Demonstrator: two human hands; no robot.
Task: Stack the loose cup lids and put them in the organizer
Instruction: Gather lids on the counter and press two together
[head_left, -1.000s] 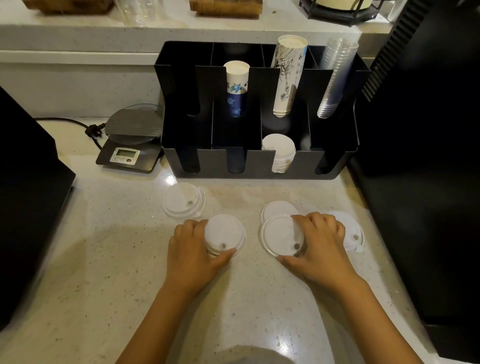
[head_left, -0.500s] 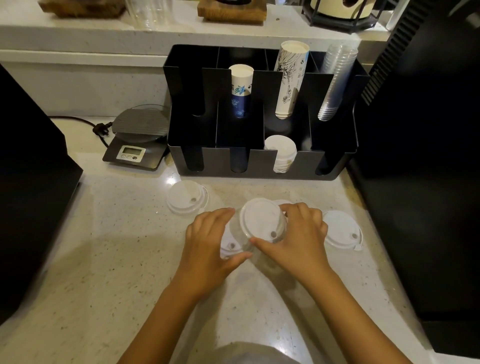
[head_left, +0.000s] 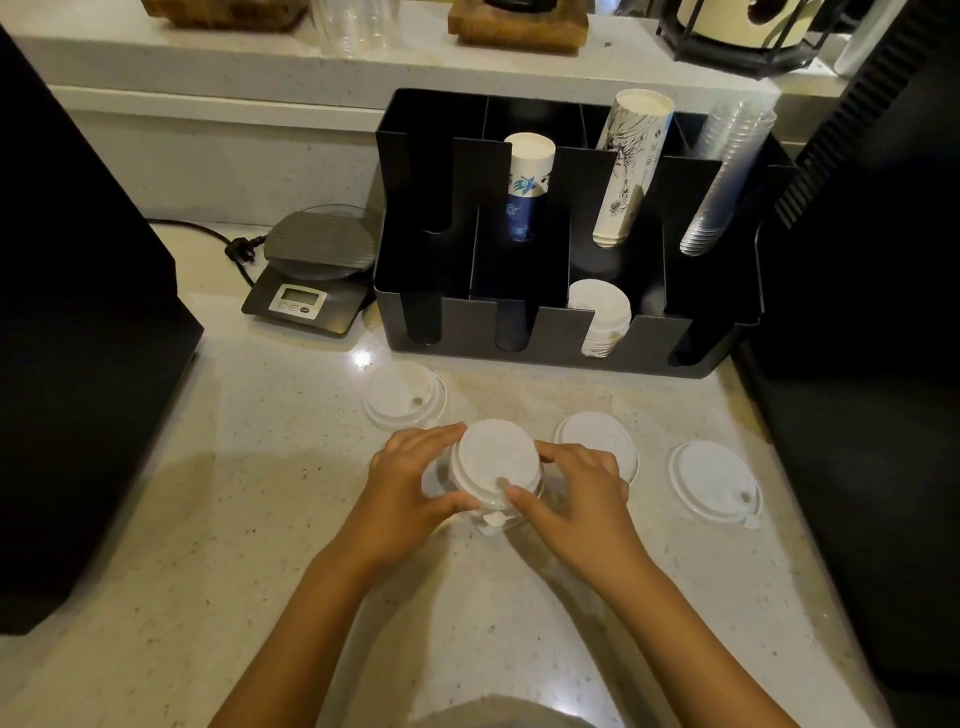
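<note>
Both hands gripping a lid stack mid-desk

Black organizer (head_left: 545, 332) sits at the desk's (head_left: 260, 519) far edge; left hand (head_left: 410, 491) and right hand (head_left: 576, 493) pinch the stacked lids (head_left: 493, 462), whose lower layers are blurred and partly hidden.

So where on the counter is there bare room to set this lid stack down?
Bare counter lies left of the left hand, out to the black appliance, and near the camera between the forearms. Crowded: three loose lids lie between the hands' lid stack and the organizer.
</note>
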